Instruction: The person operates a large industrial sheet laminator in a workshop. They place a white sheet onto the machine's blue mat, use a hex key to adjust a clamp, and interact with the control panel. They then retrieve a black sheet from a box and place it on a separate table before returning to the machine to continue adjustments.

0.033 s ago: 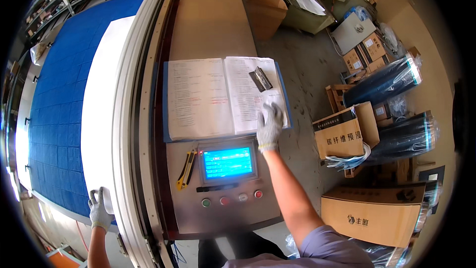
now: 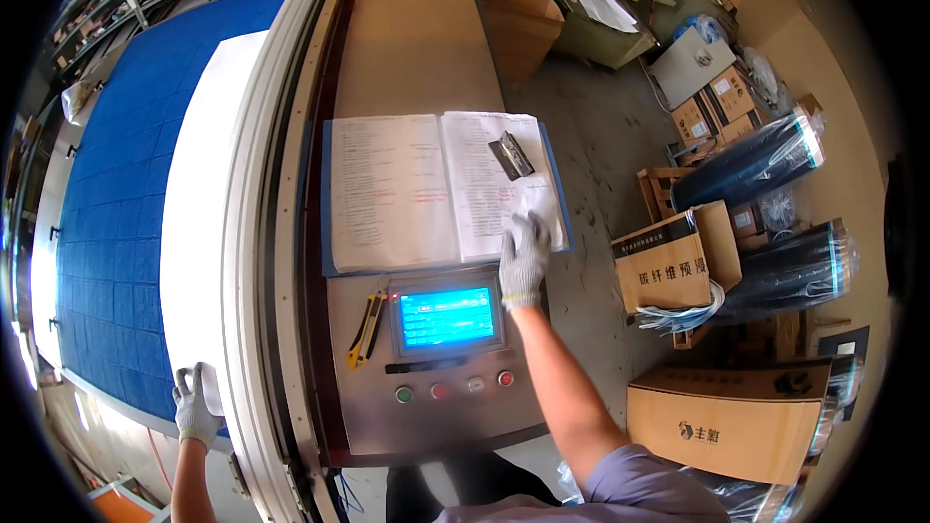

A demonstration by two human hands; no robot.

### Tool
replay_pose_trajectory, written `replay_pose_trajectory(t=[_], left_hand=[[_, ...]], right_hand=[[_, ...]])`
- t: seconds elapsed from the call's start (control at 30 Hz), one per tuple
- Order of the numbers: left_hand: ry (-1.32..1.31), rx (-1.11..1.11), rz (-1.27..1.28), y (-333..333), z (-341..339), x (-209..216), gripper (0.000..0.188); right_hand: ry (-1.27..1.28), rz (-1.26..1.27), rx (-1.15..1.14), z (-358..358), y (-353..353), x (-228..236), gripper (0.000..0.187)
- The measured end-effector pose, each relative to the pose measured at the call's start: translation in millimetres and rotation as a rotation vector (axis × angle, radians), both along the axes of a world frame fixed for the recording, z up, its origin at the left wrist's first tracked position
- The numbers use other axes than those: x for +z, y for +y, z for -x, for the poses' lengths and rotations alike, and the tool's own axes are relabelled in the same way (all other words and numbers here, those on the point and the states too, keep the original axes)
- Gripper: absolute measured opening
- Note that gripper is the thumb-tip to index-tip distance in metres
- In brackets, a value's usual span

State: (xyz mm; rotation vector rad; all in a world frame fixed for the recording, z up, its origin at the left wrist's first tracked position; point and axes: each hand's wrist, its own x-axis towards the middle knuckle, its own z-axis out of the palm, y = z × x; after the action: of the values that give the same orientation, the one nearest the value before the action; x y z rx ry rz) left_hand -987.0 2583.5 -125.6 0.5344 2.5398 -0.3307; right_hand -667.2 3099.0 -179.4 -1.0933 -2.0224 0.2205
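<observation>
My left hand (image 2: 197, 412), in a pale grey knit glove, rests at the near end of a long white sheet (image 2: 199, 203) on a blue bed (image 2: 111, 203). Its fingers are spread. My right hand (image 2: 524, 257), gloved alike, is at the lower right of an open document folder (image 2: 387, 194); its fingers are stretched out and hold nothing I can see. A metal clip (image 2: 511, 155) lies on the right-hand page, above that hand. Below the folder is a control panel with a lit blue screen (image 2: 447, 317).
A yellow utility knife (image 2: 364, 331) and a black marker-like stick (image 2: 426, 365) lie beside the screen, above several push buttons (image 2: 506, 379). A long white rail (image 2: 254, 232) divides bed from panel. Cardboard boxes (image 2: 727, 421) and film-wrapped dark rolls (image 2: 751, 167) stand at right.
My right hand has drawn back slightly toward me over the lower right page. My left hand stays in place on the white sheet.
</observation>
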Motion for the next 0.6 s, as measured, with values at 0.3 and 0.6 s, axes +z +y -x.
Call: replay_pose_trajectory(t=[0.3,0.6], left_hand=[[0.029,-0.145,-0.217,-30.1,3.8,-5.3,0.109],[-0.02,-0.466,-0.29,-93.8,-19.7,3.4,0.08]], right_hand=[[0.053,0.216,0.198,-37.8,-226.0,18.8,0.027],[-0.113,0.13,0.121,-44.4,-333.8,-27.7,0.037]])
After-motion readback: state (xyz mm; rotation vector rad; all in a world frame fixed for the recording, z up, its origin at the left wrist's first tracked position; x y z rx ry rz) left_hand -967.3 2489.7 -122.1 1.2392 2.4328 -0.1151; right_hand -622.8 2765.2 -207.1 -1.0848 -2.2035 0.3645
